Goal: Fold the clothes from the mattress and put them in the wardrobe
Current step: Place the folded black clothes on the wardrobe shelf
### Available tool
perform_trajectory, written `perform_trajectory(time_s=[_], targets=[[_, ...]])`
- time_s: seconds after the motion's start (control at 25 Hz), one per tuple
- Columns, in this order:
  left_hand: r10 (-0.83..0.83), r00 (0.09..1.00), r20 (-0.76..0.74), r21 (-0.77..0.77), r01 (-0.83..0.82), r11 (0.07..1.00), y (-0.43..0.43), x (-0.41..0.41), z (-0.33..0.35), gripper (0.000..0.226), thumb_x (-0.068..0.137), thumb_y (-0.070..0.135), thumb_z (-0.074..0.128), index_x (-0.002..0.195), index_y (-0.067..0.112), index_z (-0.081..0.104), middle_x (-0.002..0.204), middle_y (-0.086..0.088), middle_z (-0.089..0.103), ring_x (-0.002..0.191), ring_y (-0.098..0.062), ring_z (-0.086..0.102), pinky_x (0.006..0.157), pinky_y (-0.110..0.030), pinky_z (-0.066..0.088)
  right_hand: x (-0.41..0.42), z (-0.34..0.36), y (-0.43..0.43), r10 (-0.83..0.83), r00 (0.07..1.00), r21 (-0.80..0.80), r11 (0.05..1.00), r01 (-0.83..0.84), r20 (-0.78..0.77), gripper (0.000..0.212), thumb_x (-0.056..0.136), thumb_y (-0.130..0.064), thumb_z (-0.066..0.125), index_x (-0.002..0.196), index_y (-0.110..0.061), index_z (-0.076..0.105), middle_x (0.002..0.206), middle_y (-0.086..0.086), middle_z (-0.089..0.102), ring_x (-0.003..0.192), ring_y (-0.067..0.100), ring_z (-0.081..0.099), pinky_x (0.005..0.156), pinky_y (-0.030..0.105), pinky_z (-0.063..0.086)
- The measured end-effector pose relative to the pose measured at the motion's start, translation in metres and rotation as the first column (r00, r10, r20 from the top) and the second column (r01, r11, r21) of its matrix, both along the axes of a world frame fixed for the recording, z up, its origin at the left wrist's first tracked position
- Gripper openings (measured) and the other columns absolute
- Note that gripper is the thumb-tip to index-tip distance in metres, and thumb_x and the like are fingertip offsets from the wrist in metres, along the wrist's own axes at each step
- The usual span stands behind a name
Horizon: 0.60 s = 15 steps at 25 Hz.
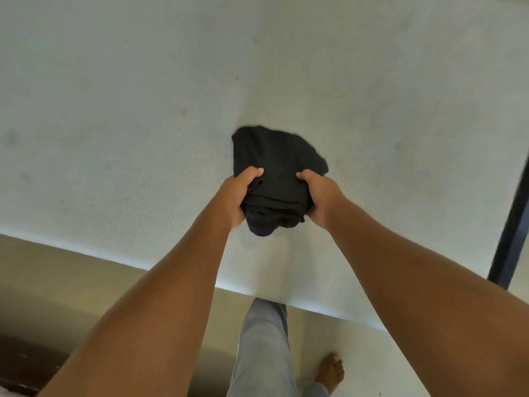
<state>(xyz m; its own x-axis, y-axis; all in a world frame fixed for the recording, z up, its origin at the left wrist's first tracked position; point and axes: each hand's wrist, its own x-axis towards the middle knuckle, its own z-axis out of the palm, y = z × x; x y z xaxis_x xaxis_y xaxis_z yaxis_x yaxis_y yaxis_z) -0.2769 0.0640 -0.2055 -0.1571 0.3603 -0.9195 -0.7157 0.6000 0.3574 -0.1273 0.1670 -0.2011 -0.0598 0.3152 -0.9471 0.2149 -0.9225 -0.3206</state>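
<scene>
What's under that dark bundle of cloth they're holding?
The pale mattress lies under the folded dark garment. The left hand and right hand grip its sides; their fingers underneath are hidden.

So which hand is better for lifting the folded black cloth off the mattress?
Neither, really. The left hand and the right hand each grip one side of the folded black garment, thumbs on top, so lifting with both looks steadiest.

both hands [240, 196] grip folded black garment [274, 164] over mattress [143, 110].
</scene>
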Motion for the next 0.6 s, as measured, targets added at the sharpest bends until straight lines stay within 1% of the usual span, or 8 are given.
perform_trajectory(time_s=[0.08, 0.2, 0.28, 0.36, 0.44, 0.6], targets=[[0.032, 0.996, 0.083, 0.051, -0.036, 0.998, -0.006, 0.016, 0.032, 0.042, 0.088, 0.027, 0.074, 0.125, 0.007, 0.07, 0.117, -0.017, 0.075, 0.109, -0.034, 0.073, 0.098, -0.048, 0.057, 0.029, 0.034, -0.007, -0.078, 0.992, -0.032, 0.997, 0.075, -0.095, 0.041, 0.088, -0.021, 0.071, 0.127, -0.009, 0.064, 0.114, 0.015, 0.075, 0.102, 0.035, 0.073, 0.086, 0.048, 0.062], [-0.02, 0.991, 0.131, 0.102, 0.007, 0.995, -0.017, 0.053, 0.08, 0.043, 0.089, 0.025, 0.072, 0.128, 0.006, 0.068, 0.122, -0.019, 0.073, 0.113, -0.037, 0.07, 0.1, -0.05, 0.056, 0.083, 0.084, -0.029, -0.192, 0.962, -0.063, 0.981, 0.184, -0.194, 0.04, 0.09, -0.02, 0.066, 0.128, -0.007, 0.065, 0.116, 0.017, 0.075, 0.108, 0.036, 0.071, 0.091, 0.049, 0.06], [-0.063, 0.986, 0.156, 0.122, 0.044, 0.992, -0.025, 0.081, 0.106, 0.044, 0.09, 0.024, 0.071, 0.129, 0.004, 0.067, 0.125, -0.02, 0.071, 0.117, -0.038, 0.068, 0.104, -0.051, 0.052, 0.123, 0.114, -0.047, -0.257, 0.941, -0.057, 0.967, 0.25, -0.221, 0.041, 0.09, -0.02, 0.066, 0.129, -0.006, 0.064, 0.118, 0.017, 0.074, 0.111, 0.037, 0.07, 0.094, 0.05, 0.058], [-0.154, 0.974, 0.169, 0.146, 0.13, 0.981, -0.03, 0.113, 0.13, 0.043, 0.091, 0.023, 0.068, 0.13, 0.004, 0.068, 0.127, -0.019, 0.07, 0.12, -0.037, 0.066, 0.109, -0.05, 0.049, 0.17, 0.145, -0.067, -0.305, 0.925, -0.036, 0.952, 0.305, -0.226, 0.041, 0.09, -0.02, 0.067, 0.129, -0.007, 0.065, 0.119, 0.016, 0.074, 0.112, 0.036, 0.07, 0.095, 0.049, 0.058], [-0.279, 0.95, 0.138, 0.17, 0.255, 0.952, -0.035, 0.152, 0.152, 0.041, 0.091, 0.021, 0.067, 0.129, 0.005, 0.069, 0.129, -0.019, 0.07, 0.123, -0.037, 0.064, 0.11, -0.049, 0.048, 0.226, 0.178, -0.087, -0.338, 0.911, 0.001, 0.937, 0.349, -0.236, 0.041, 0.089, -0.02, 0.068, 0.129, -0.008, 0.065, 0.119, 0.015, 0.074, 0.114, 0.035, 0.069, 0.097, 0.048, 0.057], [-0.495, 0.866, 0.074, 0.282, 0.458, 0.843, -0.041, 0.261, 0.202, 0.039, 0.093, 0.016, 0.064, 0.13, 0.006, 0.068, 0.128, -0.016, 0.071, 0.124, -0.036, 0.063, 0.108, -0.048, 0.05, 0.353, 0.24, -0.138, -0.427, 0.866, 0.129, 0.873, 0.47, -0.261, 0.037, 0.09, -0.017, 0.07, 0.126, -0.009, 0.067, 0.117, 0.013, 0.075, 0.114, 0.033, 0.069, 0.101, 0.048, 0.055]])
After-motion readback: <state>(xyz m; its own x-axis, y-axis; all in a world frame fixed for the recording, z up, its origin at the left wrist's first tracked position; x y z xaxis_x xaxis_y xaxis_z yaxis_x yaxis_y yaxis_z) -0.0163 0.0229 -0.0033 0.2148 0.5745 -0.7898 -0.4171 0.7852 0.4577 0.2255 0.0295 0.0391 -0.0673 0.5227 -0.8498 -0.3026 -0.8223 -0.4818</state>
